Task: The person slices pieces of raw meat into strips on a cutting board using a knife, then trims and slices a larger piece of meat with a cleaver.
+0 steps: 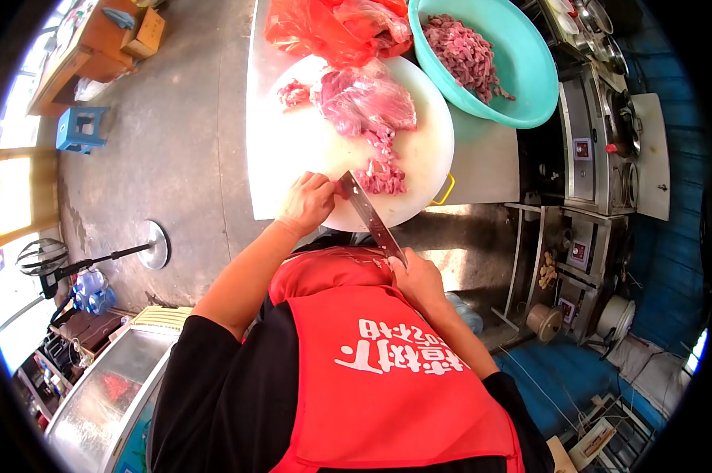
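Left hand [309, 203] (farther forward), right hand [417, 279]: both curled.

Grey concrete flr [182, 134], w/ blue plastic stool [82, 130] nr wooden desk [108, 39], upper L. Pedestal fan [123, 254] below. Daylight thru window [13, 189], far L. Glass-topped cabinet [108, 402], btm L. Steel kitchen units [581, 169] R, blue panelled wall [687, 150] behind.

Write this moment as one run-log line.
Right hand: grips knife | Left hand: by blade's far end, grip unclear | White board: raw meat on it | Turquoise basin: cut meat inside
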Demonstrator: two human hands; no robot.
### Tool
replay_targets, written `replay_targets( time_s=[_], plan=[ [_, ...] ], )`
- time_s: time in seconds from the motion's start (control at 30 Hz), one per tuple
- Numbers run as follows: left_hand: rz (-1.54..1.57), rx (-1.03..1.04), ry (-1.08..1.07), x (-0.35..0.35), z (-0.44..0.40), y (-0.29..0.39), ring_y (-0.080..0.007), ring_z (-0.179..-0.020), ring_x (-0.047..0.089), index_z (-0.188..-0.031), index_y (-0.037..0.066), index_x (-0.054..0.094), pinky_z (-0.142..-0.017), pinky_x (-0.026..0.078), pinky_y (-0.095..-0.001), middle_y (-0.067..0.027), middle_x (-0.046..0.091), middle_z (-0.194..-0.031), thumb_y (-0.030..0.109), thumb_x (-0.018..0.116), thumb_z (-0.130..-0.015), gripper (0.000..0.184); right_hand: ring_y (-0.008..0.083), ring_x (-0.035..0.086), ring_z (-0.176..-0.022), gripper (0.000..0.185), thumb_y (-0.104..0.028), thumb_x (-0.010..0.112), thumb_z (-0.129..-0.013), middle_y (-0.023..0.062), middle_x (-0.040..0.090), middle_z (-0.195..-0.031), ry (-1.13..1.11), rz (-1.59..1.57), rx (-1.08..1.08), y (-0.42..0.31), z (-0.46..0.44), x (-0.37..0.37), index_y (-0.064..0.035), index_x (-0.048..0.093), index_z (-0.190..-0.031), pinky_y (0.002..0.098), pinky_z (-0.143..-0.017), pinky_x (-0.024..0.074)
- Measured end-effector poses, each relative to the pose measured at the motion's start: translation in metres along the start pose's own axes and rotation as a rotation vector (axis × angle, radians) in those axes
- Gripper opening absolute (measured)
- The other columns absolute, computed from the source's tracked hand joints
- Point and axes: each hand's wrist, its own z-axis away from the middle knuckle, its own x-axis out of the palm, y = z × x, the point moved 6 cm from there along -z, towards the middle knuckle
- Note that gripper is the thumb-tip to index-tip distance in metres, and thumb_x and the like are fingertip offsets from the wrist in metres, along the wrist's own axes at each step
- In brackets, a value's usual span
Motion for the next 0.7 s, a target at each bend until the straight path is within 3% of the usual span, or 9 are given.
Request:
replay_targets(
  time_s=[0.17, 0.23, 0.47, 0.53, 0.7],
  plan=[
    [0.025, 0.011, 0.022, -0.001, -0.002, 0.002, -0.0304, -0.091, 0.062, -0.094, 0.012, 0.072, -0.085, 0.054, -0.0424, -0.0068, 0.064, -0.092, 0.002, 0.071, -0.08, 0.017, 0.0512, 0.07, -0.087, 0.036, -0.04, 0.06, -0.104, 0.0287, 0.073, -0.089, 0.072, -0.017, 0.012, -0.003, 0.006, -0.01, -0.0059, 0.068, -0.111, 0.0589, -0.079, 0.054],
    [0.012, 0.023, 0.035, 0.004, 0.001, -0.001, -0.0343, -0.091, 0.063, -0.096, 0.008, 0.07, -0.087, 0.054, -0.0453, -0.0103, 0.067, -0.097, 0.002, 0.071, -0.08, 0.017, 0.0502, 0.07, -0.085, 0.034, -0.039, 0.059, -0.105, 0.0269, 0.073, -0.086, 0.071, 0.07, -0.062, -0.017, 0.001, -0.012, -0.0063, 0.066, -0.112, 0.0599, -0.077, 0.0542],
    [-0.01, 0.016, 0.003, 0.014, 0.004, -0.003, -0.0356, -0.096, 0.063, -0.102, 0.008, 0.069, -0.089, 0.054, -0.0452, -0.0113, 0.067, -0.104, 0.002, 0.069, -0.08, 0.022, 0.0483, 0.071, -0.083, 0.029, -0.034, 0.055, -0.108, 0.0242, 0.074, -0.087, 0.066, 0.178, -0.219, -0.054, -0.031, -0.004, -0.0057, 0.06, -0.115, 0.0598, -0.074, 0.0548],
    [0.014, 0.015, 0.105, 0.008, 0.0, 0.001, -0.0343, -0.091, 0.062, -0.092, 0.01, 0.07, -0.085, 0.054, -0.045, -0.009, 0.063, -0.093, 0.0, 0.07, -0.077, 0.018, 0.0457, 0.073, -0.089, 0.027, -0.032, 0.052, -0.108, 0.0228, 0.075, -0.091, 0.012, 0.231, -0.206, -0.064, -0.038, -0.002, -0.0062, 0.059, -0.111, 0.0602, -0.076, 0.0558],
    [-0.017, 0.002, 0.032, 0.014, 0.006, -0.008, -0.0351, -0.091, 0.062, -0.093, 0.007, 0.068, -0.087, 0.054, -0.0453, -0.011, 0.064, -0.095, 0.001, 0.07, -0.079, 0.015, 0.0489, 0.072, -0.089, 0.032, -0.034, 0.052, -0.108, 0.0271, 0.073, -0.09, -0.026, 0.241, -0.087, -0.002, -0.02, 0.004, -0.0039, 0.058, -0.115, 0.0616, -0.079, 0.0549]
  ],
)
